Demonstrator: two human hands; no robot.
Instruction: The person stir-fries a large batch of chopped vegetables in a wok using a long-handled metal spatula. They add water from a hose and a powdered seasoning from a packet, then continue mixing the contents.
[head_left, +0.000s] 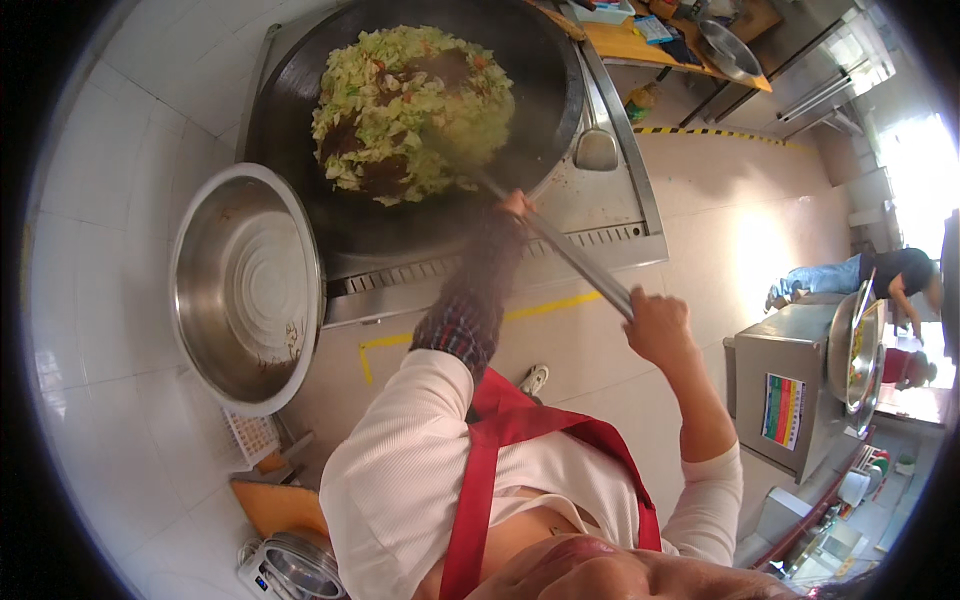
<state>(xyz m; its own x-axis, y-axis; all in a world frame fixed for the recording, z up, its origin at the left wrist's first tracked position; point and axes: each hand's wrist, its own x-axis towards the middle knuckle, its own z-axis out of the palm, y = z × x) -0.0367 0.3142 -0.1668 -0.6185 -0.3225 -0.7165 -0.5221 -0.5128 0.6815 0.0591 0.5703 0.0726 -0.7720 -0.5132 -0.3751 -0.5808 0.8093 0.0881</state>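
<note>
Both of my hands grip one long metal handle (574, 259) that slants from the lower right into a large black wok (289, 187). My left hand (516, 204), below a dark patterned oversleeve, closes around it near the wok's rim. Farther back, my right hand (660, 326) is shut on the handle's end. The tool's head is hidden in chopped cabbage (420, 97) with small orange-red pieces. Steam blurs part of the food. Left of the wok, a wide, tilted stainless steel basin (262, 277) has a few brown scraps inside.
A metal spatula (596, 148) lies on the stove's steel surround (615, 202) right of the wok. A wooden table (615, 41) with a metal bowl (729, 49) stands beyond. Two people (900, 274) are at the far right, near a steel cabinet (780, 390) carrying large metal bowls.
</note>
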